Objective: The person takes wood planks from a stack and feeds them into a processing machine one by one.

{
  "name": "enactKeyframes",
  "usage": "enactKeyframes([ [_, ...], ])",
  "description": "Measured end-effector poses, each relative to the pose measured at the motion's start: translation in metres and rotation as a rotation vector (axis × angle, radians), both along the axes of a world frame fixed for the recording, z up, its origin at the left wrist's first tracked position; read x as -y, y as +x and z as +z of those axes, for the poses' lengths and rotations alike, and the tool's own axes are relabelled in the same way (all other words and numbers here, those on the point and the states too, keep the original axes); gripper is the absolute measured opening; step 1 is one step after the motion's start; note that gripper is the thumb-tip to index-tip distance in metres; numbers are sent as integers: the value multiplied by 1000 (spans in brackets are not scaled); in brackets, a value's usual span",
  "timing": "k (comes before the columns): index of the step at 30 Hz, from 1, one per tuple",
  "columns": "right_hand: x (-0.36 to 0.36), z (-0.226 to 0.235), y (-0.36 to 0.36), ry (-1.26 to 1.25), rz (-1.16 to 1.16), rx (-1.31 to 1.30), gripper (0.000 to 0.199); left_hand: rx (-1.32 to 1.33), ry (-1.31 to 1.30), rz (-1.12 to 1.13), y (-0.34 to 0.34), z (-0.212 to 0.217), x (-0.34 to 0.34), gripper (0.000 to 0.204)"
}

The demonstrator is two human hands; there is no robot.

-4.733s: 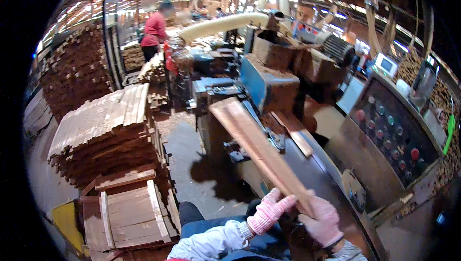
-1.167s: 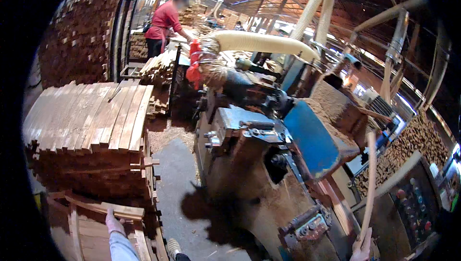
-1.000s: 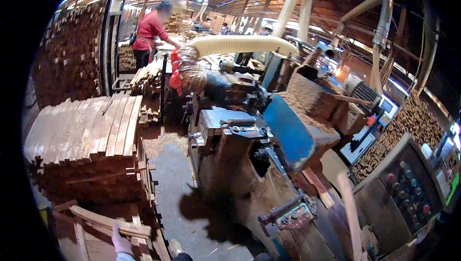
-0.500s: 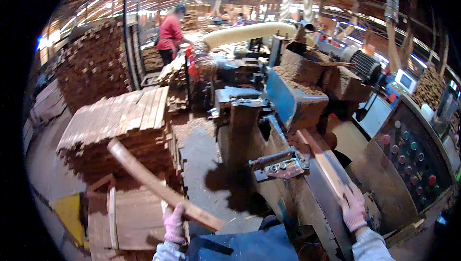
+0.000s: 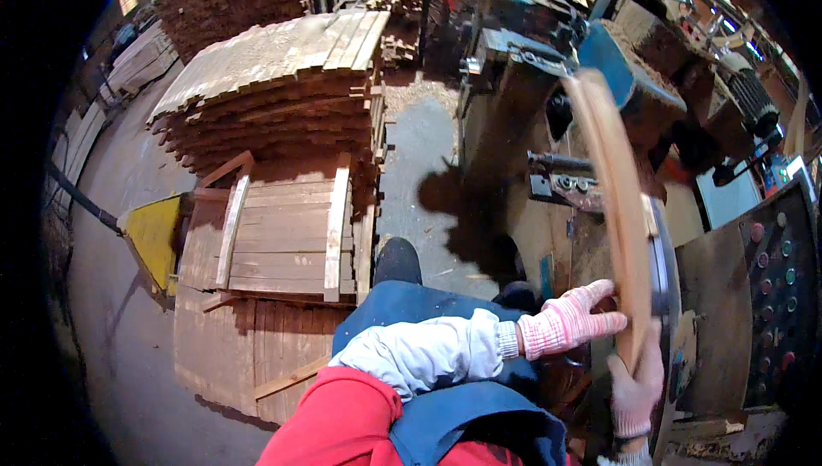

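Note:
A long wooden plank (image 5: 615, 175), blurred by motion, is raised at a slant over the machine bed (image 5: 661, 269). My left hand (image 5: 572, 320), in a pink and white knit glove, reaches across my body and grips the plank's left edge near its lower end. Around the bottom end of the same plank closes my right hand (image 5: 638, 389), gloved in pink, its fingers partly hidden by the wood. Behind the plank, the pale end of another wood strip (image 5: 649, 216) shows on the bed.
On the left stands a tall stack of boards (image 5: 274, 98), with a lower board pile (image 5: 282, 235) nearer me. A yellow metal piece (image 5: 152, 239) stands beside it. The machine's blue guard (image 5: 606, 59) is ahead, its button panel (image 5: 775, 295) to the right. Sawdust lies about.
The plank has swung from my left side over to the machine, carried by my left hand. My right hand has left the strip on the bed and taken the plank's lower end. The view has tilted down.

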State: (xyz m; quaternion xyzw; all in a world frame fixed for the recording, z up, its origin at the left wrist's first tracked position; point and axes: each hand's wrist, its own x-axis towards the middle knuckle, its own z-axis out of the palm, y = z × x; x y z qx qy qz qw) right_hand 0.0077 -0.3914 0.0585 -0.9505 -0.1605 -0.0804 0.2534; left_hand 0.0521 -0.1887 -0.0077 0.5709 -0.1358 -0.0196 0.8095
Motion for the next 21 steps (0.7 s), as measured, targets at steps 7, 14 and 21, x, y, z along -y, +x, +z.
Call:
enactKeyframes([
  [7,108,2,-118,-363,-386,-201,61,-367,105,544,9,-105,-119,45],
  [14,121,-47,-27,213,-498,80,64,-778,543,1169,-119,-230,-283,55],
  [21,25,-44,169,364,-387,333,60,-1365,1357,855,-182,-268,-300,98],
])
